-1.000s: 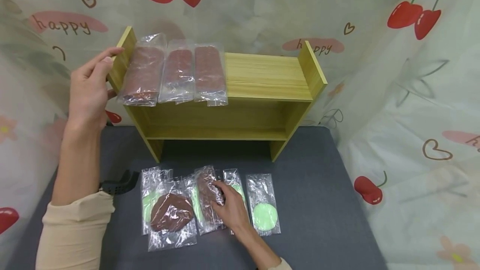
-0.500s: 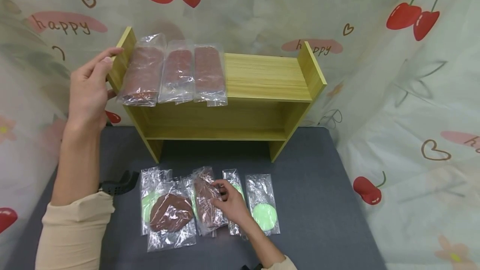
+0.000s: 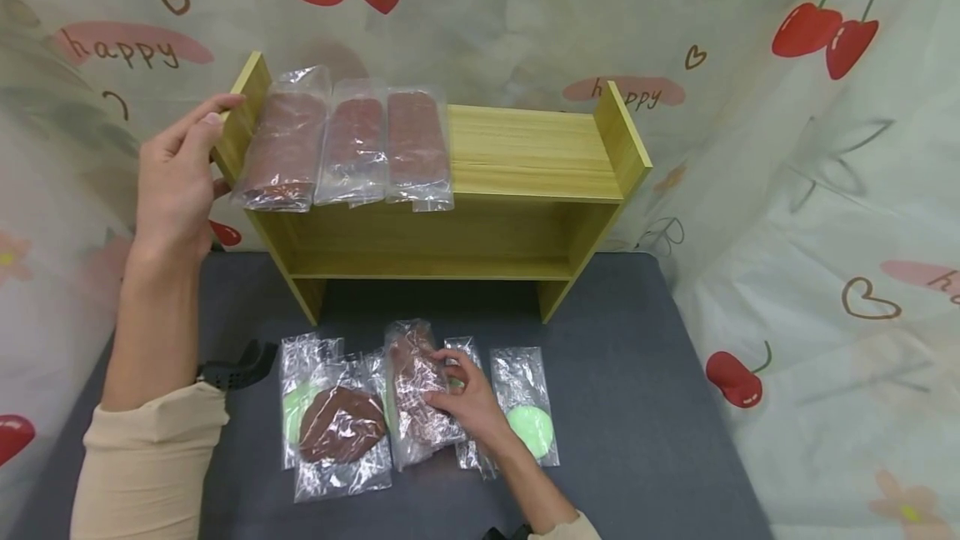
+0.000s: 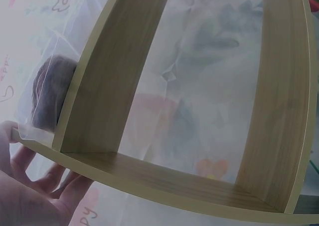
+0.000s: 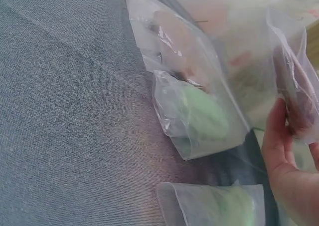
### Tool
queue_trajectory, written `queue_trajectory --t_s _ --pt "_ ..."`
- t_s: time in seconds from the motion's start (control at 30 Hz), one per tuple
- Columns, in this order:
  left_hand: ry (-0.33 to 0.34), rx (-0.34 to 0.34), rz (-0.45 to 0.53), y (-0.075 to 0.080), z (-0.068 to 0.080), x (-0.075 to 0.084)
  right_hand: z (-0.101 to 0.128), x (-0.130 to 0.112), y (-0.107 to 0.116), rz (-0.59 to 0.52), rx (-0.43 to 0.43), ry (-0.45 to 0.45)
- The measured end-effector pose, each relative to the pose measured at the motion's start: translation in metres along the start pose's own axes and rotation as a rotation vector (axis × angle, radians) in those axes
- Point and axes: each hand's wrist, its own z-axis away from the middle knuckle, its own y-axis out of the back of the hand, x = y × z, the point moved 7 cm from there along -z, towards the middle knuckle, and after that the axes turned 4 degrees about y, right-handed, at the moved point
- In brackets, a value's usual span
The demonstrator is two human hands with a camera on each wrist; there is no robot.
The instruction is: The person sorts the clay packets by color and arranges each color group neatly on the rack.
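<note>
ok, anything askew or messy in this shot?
Mildly: on the mat the bagged pads overlap, a brown pad bag lying across a green one. The three brown bags on the shelf overhang its front edge. Nothing spilled or torn.

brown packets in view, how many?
5. Three lie side by side on the shelf top: left, middle, right. One lies on the table; the right hand grips one. Overlaps may hide more.

— What hangs behind the table?
— A pale curtain [image 3: 750,148] printed with red cherries, small hearts and the word "happy" wraps the back and both sides.
— And the surface?
— A dark grey cloth-covered tabletop [image 3: 637,407], evenly lit, no hard shadows.
</note>
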Motion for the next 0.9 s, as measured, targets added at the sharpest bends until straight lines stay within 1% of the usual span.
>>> queue_trajectory --t_s 0.2,0.4,0.47,0.6,0.73,0.9 --pt "0.006 0.004 -0.014 0.000 -0.001 0.000 0.003 -0.012 0.004 -0.020 -0.015 0.039" --pt "0.006 0.002 -0.021 0.001 -0.001 0.001 0.007 -0.036 0.010 -0.029 -0.028 0.077" --pt "0.005 0.002 -0.020 0.001 -0.002 0.001 0.009 -0.043 0.013 -0.033 -0.021 0.103" --pt "0.006 0.001 -0.021 0.001 -0.002 0.000 0.011 -0.055 0.020 -0.031 0.026 0.157" --pt "0.003 -0.002 -0.020 0.001 -0.002 -0.001 0.014 -0.070 0.027 0.011 0.071 0.218" --pt "-0.001 -0.002 -0.031 0.001 0.000 -0.001 0.020 -0.091 0.032 0.039 0.071 0.266"
